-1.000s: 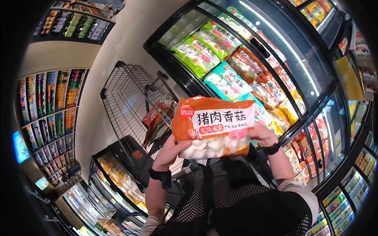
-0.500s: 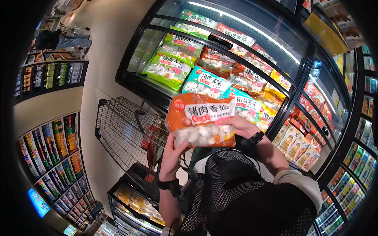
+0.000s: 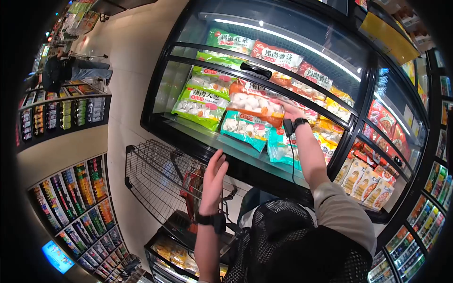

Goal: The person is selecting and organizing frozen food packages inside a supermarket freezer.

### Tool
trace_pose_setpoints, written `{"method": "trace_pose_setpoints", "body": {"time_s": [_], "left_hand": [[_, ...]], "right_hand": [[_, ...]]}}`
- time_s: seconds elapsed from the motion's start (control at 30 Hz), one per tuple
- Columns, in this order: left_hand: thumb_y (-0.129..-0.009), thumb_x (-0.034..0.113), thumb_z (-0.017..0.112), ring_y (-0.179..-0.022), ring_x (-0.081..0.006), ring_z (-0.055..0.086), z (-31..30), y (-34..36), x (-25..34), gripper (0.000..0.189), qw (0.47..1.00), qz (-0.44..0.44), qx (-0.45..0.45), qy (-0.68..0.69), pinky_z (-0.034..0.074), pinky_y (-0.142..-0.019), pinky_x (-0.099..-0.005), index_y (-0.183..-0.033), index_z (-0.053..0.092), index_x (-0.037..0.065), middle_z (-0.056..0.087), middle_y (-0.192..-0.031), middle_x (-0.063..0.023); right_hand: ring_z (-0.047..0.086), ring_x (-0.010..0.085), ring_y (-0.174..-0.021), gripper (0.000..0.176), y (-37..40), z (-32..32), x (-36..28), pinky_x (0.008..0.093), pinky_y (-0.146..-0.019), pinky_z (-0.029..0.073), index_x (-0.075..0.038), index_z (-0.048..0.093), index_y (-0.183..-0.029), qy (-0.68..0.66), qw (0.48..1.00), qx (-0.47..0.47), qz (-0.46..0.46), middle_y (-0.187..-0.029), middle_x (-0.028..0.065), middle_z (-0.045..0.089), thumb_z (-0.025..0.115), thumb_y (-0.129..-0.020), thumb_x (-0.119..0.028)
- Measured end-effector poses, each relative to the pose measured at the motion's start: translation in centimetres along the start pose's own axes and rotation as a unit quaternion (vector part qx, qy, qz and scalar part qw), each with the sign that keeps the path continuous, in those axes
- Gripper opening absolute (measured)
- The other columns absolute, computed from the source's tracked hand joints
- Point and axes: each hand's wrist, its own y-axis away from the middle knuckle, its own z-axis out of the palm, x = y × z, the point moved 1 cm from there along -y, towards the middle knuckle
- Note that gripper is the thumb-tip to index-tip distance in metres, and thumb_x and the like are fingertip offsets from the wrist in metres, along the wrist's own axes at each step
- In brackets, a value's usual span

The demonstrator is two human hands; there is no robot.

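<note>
My right hand [image 3: 289, 112] reaches into the open chest freezer [image 3: 188, 132] and grips an orange bag of dumplings [image 3: 255, 104], held flat over the other bags. Under it lie a teal bag [image 3: 245, 129] and green bags [image 3: 200, 101]. My left hand [image 3: 214, 175] hovers with fingers spread, holding nothing, just in front of the freezer's front edge and above the wire shopping cart [image 3: 155, 174]. A black band sits on each wrist.
A red packet [image 3: 192, 186] lies in the cart. More orange and yellow bags fill the freezer to the right [image 3: 330, 127]. Shelves of goods [image 3: 71, 188] line the left. A person with a cart stands far up the aisle [image 3: 61, 70].
The orange bag went from both hands near my chest out into the freezer, now in the right hand only. The left hand let go and dropped back toward the cart.
</note>
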Motion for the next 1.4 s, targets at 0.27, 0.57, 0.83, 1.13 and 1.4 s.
{"method": "trace_pose_setpoints", "body": {"time_s": [0.27, 0.57, 0.83, 1.13, 1.4], "left_hand": [[-0.109, 0.008, 0.058, -0.137, -0.0244, 0.058, -8.7, 13.5, -4.4, 0.039, 0.952, -0.070, 0.280, -0.099, 0.046, -0.115, -0.0372, -0.146, 0.056, -0.004, 0.061, -0.148, -0.0147], [-0.107, 0.018, 0.061, -0.128, -0.0315, 0.062, -13.9, 22.9, -14.4, 0.041, 0.883, -0.074, 0.328, -0.328, 0.046, -0.110, -0.0423, -0.142, 0.058, -0.004, 0.065, -0.138, -0.0201], [-0.110, 0.028, 0.054, -0.137, -0.0424, 0.051, -14.0, 29.2, -18.7, 0.049, 0.819, -0.111, 0.272, -0.492, 0.039, -0.117, -0.0502, -0.146, 0.054, -0.005, 0.058, -0.145, -0.0251], [-0.104, 0.026, 0.060, -0.132, -0.0445, 0.050, -15.0, 30.3, -19.6, 0.052, 0.798, -0.020, 0.227, -0.558, 0.039, -0.112, -0.0563, -0.145, 0.054, -0.004, 0.057, -0.143, -0.0249], [-0.102, 0.023, 0.064, -0.121, -0.0428, 0.057, -15.2, 29.3, -19.5, 0.040, 0.815, 0.022, 0.293, -0.500, 0.043, -0.106, -0.0529, -0.131, 0.062, -0.004, 0.066, -0.127, -0.0219]], "right_hand": [[0.074, 0.0169, -0.106, 0.029, -7.7, -1.8, 0.5, 0.0344, -0.098, 0.057, -0.006, 0.079, -0.118, 0.250, 0.946, 0.191, -0.076, -0.113, 0.0053, 0.078, 0.066, -0.103, -0.027], [0.074, 0.0156, -0.104, 0.033, -8.2, -2.5, 0.5, 0.0341, -0.097, 0.056, -0.009, 0.083, -0.111, 0.358, 0.910, 0.200, -0.067, -0.107, 0.0047, 0.080, 0.064, -0.104, -0.035], [0.063, 0.0380, -0.134, 0.079, -4.3, -1.4, 3.2, 0.0450, -0.113, 0.048, -0.005, 0.060, -0.144, 0.436, 0.790, 0.431, -0.008, -0.139, 0.0228, 0.069, 0.070, -0.092, -0.063], [0.065, 0.0414, -0.122, 0.046, 9.8, 6.8, 4.1, 0.0492, -0.107, 0.051, -0.001, 0.067, -0.131, 0.636, 0.724, 0.129, -0.233, -0.127, 0.0227, 0.070, 0.072, -0.097, -0.030], [0.059, 0.0421, -0.128, 0.054, 10.1, 19.7, -7.9, 0.0505, -0.109, 0.049, 0.002, 0.062, -0.135, 0.733, 0.417, 0.242, -0.480, -0.137, 0.0242, 0.062, 0.075, -0.085, -0.016]]}}
